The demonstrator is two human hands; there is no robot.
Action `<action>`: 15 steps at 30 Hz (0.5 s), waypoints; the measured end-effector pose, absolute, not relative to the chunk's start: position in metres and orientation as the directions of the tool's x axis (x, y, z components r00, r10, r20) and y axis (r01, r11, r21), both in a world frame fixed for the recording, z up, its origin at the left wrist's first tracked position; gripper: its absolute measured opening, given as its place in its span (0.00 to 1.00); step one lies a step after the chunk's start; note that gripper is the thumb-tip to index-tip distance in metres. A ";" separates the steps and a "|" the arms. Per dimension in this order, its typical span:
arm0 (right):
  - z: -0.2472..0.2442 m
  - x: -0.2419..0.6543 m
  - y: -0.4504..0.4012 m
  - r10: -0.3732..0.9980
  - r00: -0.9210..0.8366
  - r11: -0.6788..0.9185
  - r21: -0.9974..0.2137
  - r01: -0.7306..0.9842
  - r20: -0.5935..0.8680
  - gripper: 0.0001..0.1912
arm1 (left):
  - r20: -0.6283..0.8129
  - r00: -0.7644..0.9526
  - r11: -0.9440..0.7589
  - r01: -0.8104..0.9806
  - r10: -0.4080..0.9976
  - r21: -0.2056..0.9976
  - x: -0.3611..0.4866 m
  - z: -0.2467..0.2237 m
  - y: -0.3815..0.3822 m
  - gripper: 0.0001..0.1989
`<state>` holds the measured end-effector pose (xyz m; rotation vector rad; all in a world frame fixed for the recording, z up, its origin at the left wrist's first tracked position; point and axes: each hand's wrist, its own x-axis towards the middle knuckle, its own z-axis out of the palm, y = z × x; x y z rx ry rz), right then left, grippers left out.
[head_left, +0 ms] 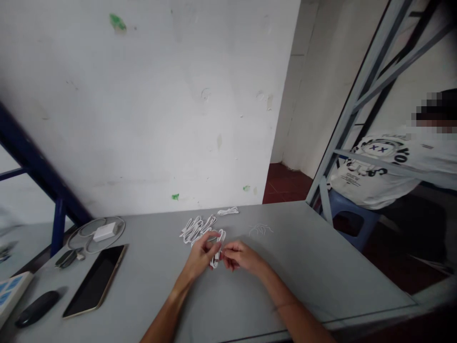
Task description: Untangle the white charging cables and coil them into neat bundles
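Note:
A coiled white cable (222,237) stands roughly upright between my hands, above the middle of the grey table. My left hand (203,252) grips the bundle from its left side, fingers and thumb around it. From the right, my right hand (240,256) meets the coil with fingertips pinched together; what they hold, if anything, is too small to make out. Just behind my left hand lies a pile of white cables (194,228), partly covered by it. Farther back rests a single bundled white cable (228,211). Thin white strands (261,229) lie to the right.
On the table (321,267), to the left, are a tablet (95,280), a black mouse (37,308), a white charger (105,231) with its cord, and a small dark object (66,258). A wall stands behind. A person (378,166) sits beyond the metal frame (352,109) at right.

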<state>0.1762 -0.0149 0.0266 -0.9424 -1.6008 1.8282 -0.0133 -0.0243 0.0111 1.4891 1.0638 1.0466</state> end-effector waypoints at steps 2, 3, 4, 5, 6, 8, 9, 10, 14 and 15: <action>0.027 0.176 -0.015 0.793 -0.580 -0.209 -0.977 0.028 -0.186 0.11 | 0.139 0.227 -0.166 0.107 0.964 0.980 -0.013 0.009 -0.025 0.28; 0.027 0.176 -0.015 0.796 -0.573 -0.227 -0.974 0.013 -0.194 0.11 | 0.153 0.224 -0.180 0.103 0.962 0.978 -0.013 0.009 -0.026 0.29; 0.028 0.176 -0.015 0.795 -0.575 -0.239 -0.971 0.001 -0.196 0.11 | 0.165 0.231 -0.192 0.102 0.959 0.976 -0.013 0.010 -0.026 0.30; 0.028 0.176 -0.015 0.791 -0.580 -0.246 -0.969 -0.012 -0.194 0.10 | 0.171 0.248 -0.202 0.106 0.954 0.974 -0.013 0.011 -0.027 0.29; 0.029 0.177 -0.016 0.791 -0.583 -0.247 -0.969 -0.025 -0.186 0.10 | 0.174 0.267 -0.210 0.112 0.948 0.971 -0.014 0.012 -0.027 0.29; 0.030 0.177 -0.017 0.791 -0.588 -0.249 -0.967 -0.057 -0.169 0.10 | 0.176 0.302 -0.221 0.123 0.937 0.968 -0.015 0.016 -0.029 0.28; 0.031 0.177 -0.018 0.791 -0.590 -0.253 -0.964 -0.074 -0.162 0.10 | 0.173 0.313 -0.221 0.123 0.934 0.968 -0.016 0.019 -0.029 0.28; 0.032 0.177 -0.019 0.788 -0.595 -0.259 -0.962 -0.089 -0.158 0.10 | 0.170 0.317 -0.218 0.123 0.933 0.968 -0.017 0.020 -0.030 0.29; 0.033 0.176 -0.020 0.794 -0.588 -0.265 -0.958 -0.106 -0.154 0.11 | 0.139 0.343 -0.200 0.152 0.929 0.968 -0.018 0.022 -0.031 0.29; 0.032 0.176 -0.019 0.803 -0.577 -0.256 -0.961 -0.107 -0.150 0.12 | 0.125 0.362 -0.191 0.153 0.924 0.970 -0.019 0.021 -0.031 0.28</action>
